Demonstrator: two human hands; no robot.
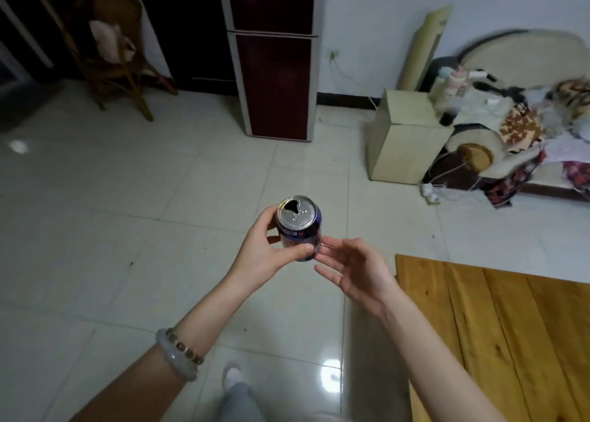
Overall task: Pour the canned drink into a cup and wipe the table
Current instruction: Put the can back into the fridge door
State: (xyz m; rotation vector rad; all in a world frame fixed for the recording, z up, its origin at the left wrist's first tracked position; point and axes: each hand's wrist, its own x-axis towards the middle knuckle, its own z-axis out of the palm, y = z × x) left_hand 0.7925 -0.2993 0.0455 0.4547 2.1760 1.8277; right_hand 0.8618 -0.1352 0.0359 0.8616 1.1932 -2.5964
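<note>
Right now, in the head view, you hold the can (299,228) in the air over the tiled floor (159,198), well to the left of the wooden surface (498,332). Your left hand (265,251) grips it: the thumb lies across the near side of the body and the other fingers curl round the far left side, just under the rim. The can tilts slightly, its top faces you and the mouth is already open.

Your right hand (356,268) is beside it, palm turned towards the can, fingers straight and spread and holding nothing. Its fingertips (332,242) reach the lower right side of the can; whether they touch it or stop just short, I cannot tell.

The step in hand looks like passing the can across, or steadying it, before the pour. To do it well, keep the open mouth up and level while you move, since a tilt could spill drink on the floor. Close your right fingers round the middle of the body before your left thumb lets go.

No cup shows in this view, so turn towards the surface, find the cup first, and only then tip the can.
</note>
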